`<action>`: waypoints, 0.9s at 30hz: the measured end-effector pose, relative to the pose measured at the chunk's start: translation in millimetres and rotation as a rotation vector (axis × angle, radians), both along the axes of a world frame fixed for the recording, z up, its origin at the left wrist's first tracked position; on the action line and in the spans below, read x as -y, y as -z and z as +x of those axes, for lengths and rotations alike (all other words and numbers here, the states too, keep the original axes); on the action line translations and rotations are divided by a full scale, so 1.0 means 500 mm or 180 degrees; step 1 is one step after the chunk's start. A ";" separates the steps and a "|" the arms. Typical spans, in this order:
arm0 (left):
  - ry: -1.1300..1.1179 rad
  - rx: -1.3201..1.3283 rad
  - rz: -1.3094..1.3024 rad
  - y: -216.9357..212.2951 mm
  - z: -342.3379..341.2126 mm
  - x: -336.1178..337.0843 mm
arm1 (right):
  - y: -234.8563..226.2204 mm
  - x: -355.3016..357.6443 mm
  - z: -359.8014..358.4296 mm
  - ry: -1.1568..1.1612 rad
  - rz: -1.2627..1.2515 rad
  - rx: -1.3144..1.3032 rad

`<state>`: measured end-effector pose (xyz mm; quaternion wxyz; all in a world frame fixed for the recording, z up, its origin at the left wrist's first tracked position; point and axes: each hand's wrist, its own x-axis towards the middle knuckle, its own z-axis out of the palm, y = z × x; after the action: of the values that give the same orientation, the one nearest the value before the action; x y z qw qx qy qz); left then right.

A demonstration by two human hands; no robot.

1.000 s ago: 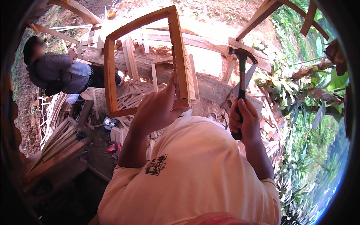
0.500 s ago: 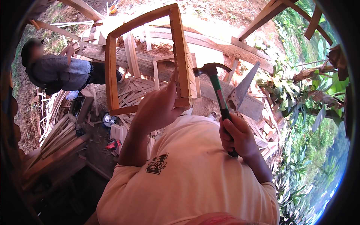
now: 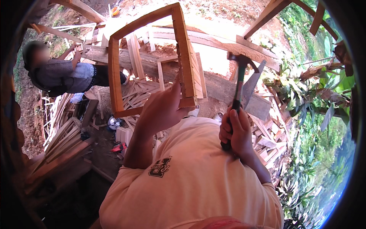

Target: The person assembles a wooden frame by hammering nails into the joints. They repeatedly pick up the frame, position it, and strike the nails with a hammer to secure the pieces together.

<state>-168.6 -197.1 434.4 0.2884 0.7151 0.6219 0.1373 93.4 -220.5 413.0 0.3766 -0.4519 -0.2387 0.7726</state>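
Note:
An upright rectangular wooden frame point(image 3: 114, 76) fills the upper middle of the view. My left hand point(image 3: 162, 105) is closed around its lower right corner, the index finger lying up along the right-hand piece. Part of the lower edge is hidden behind that hand. On the right, my right hand point(image 3: 236, 129) grips the lower handle of a claw hammer point(image 3: 240, 78). The hammer stands nearly upright, its head apart from the frame and its claw toward the right. Behind it, partly covered, is a handsaw point(image 3: 252, 86) with its blade pointing up.
A thick timber beam point(image 3: 217, 89) crosses behind the frame. Cut wood strips point(image 3: 63, 137) are piled at the left, with more offcuts point(image 3: 272, 141) at right. Another person point(image 3: 57, 72) stands at the far left. A red tool point(image 3: 119, 147) lies on the ground; plants grow at right.
The hammer has swung more upright, its head shifting right and away from the frame, and my right hand has turned with it. The frame and left hand have barely moved.

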 end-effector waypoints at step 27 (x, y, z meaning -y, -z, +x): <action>-0.0051 0.0274 -0.0074 0.011 -0.032 -0.002 | 0.024 0.022 -0.080 0.0258 0.0457 0.0137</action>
<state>-184.9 -196.0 429.1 0.3220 0.7001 0.6161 0.1630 53.6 -231.3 400.9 0.4338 -0.4496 -0.2830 0.7277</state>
